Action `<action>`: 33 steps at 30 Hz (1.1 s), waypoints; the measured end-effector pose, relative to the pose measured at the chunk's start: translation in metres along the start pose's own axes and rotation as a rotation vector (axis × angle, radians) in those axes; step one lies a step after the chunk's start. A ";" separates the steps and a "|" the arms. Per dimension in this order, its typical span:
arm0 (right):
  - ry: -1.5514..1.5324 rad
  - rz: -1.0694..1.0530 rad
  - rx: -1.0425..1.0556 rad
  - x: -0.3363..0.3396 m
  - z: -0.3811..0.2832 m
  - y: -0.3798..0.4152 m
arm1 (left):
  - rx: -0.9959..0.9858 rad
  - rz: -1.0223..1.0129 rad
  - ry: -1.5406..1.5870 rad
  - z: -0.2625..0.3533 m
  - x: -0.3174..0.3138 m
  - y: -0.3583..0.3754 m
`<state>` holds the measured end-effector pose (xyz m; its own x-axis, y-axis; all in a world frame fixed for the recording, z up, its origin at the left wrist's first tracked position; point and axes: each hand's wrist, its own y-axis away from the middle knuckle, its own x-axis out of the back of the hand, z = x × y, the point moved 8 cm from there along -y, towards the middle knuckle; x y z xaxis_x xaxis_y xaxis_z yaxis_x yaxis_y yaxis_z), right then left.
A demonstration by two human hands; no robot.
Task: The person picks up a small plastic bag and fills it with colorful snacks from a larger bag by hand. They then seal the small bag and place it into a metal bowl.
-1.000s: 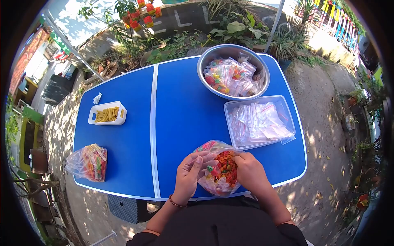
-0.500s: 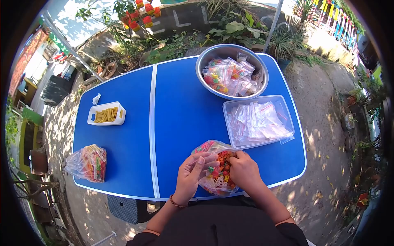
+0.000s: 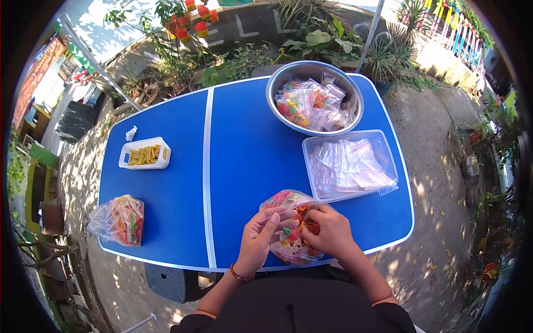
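A large clear plastic bag (image 3: 294,256) of small red, orange and yellow pieces lies at the table's near edge, its mouth open. Over its left side, my left hand (image 3: 256,236) is closed with thumb against fingers on a small clear plastic bag (image 3: 286,234), in which a few green and red pieces seem to show. My right hand (image 3: 327,230) is above the large bag's right side, its fingers curled together and pointing at the small bag. What the right fingertips hold is too small to make out.
A clear tub (image 3: 393,191) of flat zip bags stands beyond my right hand. Behind it is a steel bowl (image 3: 270,102) of filled bags. On the left are a white basket (image 3: 145,166) of yellowish sticks, crumpled white tissue (image 3: 131,133) and a bag of coloured sticks (image 3: 125,222).
My right hand has moved slightly left, out of the loose pieces and closer to the small bag. My left hand has stayed nearly still.
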<state>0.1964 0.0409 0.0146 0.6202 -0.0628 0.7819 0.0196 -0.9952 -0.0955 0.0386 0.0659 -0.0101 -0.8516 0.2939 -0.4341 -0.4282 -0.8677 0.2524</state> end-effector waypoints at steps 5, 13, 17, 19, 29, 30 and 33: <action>-0.604 -0.039 -0.124 0.017 0.005 0.002 | -0.125 -0.062 -0.250 0.000 0.000 0.003; -0.494 0.123 0.300 0.044 -0.024 0.005 | -0.280 -0.146 -0.824 0.018 -0.018 0.008; -0.365 0.066 0.409 0.044 -0.038 0.006 | -0.289 -0.175 -0.782 0.021 -0.023 0.010; -0.335 0.063 0.405 0.048 -0.043 0.004 | -0.275 -0.205 -0.738 0.021 -0.025 0.010; -0.206 -0.109 0.073 0.013 0.005 0.009 | -0.017 -0.072 0.068 0.001 -0.006 0.000; -0.096 -0.122 0.073 0.007 0.007 0.010 | 0.021 -0.043 0.116 -0.001 -0.004 0.000; 0.155 -0.149 0.056 -0.008 0.007 0.011 | 0.033 -0.051 0.198 -0.007 -0.001 -0.002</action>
<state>0.1971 0.0312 0.0033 0.4797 0.0699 0.8746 0.1487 -0.9889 -0.0025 0.0423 0.0644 -0.0159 -0.7538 0.2500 -0.6077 -0.4817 -0.8393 0.2522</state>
